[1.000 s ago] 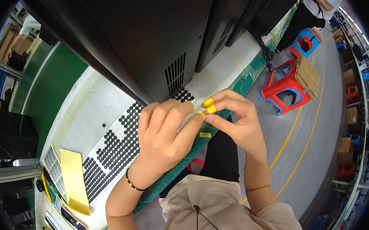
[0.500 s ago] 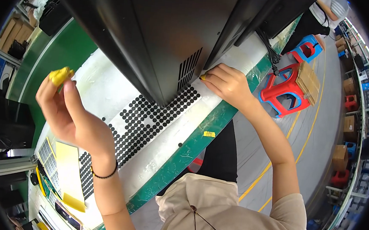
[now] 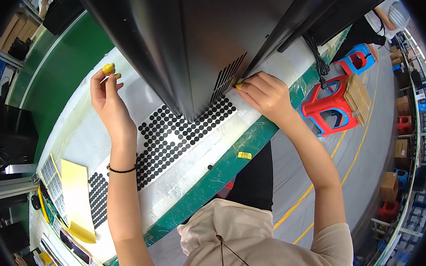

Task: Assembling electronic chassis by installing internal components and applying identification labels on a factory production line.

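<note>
A large black metal-looking case (image 3: 195,38) stands tilted over the work table, its slotted vent (image 3: 229,75) near the lower right corner. My right hand (image 3: 267,97) is at that corner's edge, fingers pinched together, a yellow covering on one fingertip. Whatever they grip is too small to make out. To the left of the case my left hand (image 3: 111,103) is raised over the table, its bent fingers apart, with yellow coverings on the fingertips and nothing visible held. Beneath the case lies a sheet of round black dots (image 3: 165,147), with several gaps in its rows.
A yellow sheet (image 3: 76,197) and a phone (image 3: 74,247) lie at the lower left. One loose black dot (image 3: 210,167) and a yellow label (image 3: 244,155) are near the table's green edge (image 3: 194,196). Right are a black cable (image 3: 321,66) and red-blue stools (image 3: 331,106).
My left hand has moved right and a little up, closer to the case. My right hand stays at the case's edge. The view has shifted slightly.
</note>
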{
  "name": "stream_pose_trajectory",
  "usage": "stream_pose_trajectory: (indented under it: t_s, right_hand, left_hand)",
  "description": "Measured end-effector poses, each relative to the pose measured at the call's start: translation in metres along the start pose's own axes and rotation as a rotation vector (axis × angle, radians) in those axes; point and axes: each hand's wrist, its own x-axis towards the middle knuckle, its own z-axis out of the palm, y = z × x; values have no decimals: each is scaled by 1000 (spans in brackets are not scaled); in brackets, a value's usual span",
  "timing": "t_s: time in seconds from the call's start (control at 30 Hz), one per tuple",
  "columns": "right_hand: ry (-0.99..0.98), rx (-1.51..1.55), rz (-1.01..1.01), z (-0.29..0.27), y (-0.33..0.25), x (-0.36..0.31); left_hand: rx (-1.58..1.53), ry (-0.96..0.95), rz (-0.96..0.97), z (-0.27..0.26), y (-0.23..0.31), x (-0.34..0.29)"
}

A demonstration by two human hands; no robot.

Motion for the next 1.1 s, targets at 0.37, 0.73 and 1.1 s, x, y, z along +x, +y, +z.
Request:
stream_pose_trajectory:
  t_s: [0.37, 0.73, 1.1]
  right_hand:
    - [-103, 110, 206, -1, 11, 2]
    - [-150, 97, 148, 1, 19, 5]
    - [-292, 156, 110, -11, 22, 12]
  left_hand:
    - [-327, -219, -372, 42, -30, 95]
    - [-413, -245, -401, 48, -17, 92]
    - [-341, -260, -352, 51, 0, 80]
